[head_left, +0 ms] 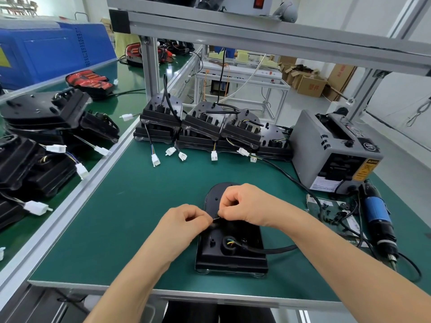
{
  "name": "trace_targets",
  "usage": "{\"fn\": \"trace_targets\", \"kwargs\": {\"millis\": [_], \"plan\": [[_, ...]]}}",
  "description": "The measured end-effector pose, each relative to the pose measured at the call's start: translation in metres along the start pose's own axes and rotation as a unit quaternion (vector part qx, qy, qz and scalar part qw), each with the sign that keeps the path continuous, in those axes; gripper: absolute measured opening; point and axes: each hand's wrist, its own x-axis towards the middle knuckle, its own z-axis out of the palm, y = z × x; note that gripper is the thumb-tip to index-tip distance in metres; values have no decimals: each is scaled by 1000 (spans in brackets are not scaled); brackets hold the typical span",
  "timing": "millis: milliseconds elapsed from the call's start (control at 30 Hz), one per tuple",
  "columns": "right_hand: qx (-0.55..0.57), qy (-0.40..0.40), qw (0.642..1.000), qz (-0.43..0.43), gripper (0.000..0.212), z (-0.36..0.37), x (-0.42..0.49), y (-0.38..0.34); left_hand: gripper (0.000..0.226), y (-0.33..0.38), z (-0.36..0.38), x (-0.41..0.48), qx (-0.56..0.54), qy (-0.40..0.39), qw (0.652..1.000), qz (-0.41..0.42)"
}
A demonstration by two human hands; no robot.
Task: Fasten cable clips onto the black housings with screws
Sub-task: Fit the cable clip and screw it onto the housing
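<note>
A black housing [231, 252] lies flat on the green mat near the front edge, a black cable [275, 250] running out of its near end to the right. Above its middle, my left hand [186, 220] and my right hand [245, 206] meet with fingers curled. Together they pinch a small black part [216, 219] between the fingertips; I cannot tell whether it is a clip or a screw. The hands hide the housing's middle.
A row of black housings [210, 129] with white connectors stands at the back. More housings [46, 136] are stacked at the left. A grey tape dispenser [335, 150] sits at the right, with a blue electric screwdriver [379, 220] and a tray of small black parts [335, 213] near it.
</note>
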Motion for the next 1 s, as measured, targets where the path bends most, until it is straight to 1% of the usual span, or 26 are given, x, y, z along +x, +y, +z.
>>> {"fn": "trace_targets", "kwargs": {"millis": [133,200,267,333,400,467,533,600,733,900,1000], "plan": [[16,-11,1000,12,19,-4,0,1,23,-7,-2,-1,37,45,998,28],[25,-45,999,13,22,-8,0,-1,28,-11,-2,-1,44,49,996,55],[8,-67,998,14,25,-8,0,-2,37,-14,-1,-1,70,37,993,85],[-45,-59,997,10,22,-5,3,-3,48,-16,1,-1,123,32,985,118],[-101,-40,994,-9,16,1,6,-1,54,-18,3,-1,204,45,967,147],[-137,-15,990,-29,19,5,7,2,56,-20,5,-3,267,74,945,173],[-156,5,987,-35,20,5,7,5,56,-20,6,-4,297,97,930,191],[-166,22,985,-37,20,5,7,6,55,-21,7,-5,303,109,925,201],[-171,36,984,-37,18,7,6,5,54,-22,8,-4,297,118,926,201],[-172,40,984,-32,19,7,7,4,55,-22,8,-4,293,94,932,192],[-170,45,984,-34,18,8,7,4,56,-22,8,-5,292,94,931,198]]}}
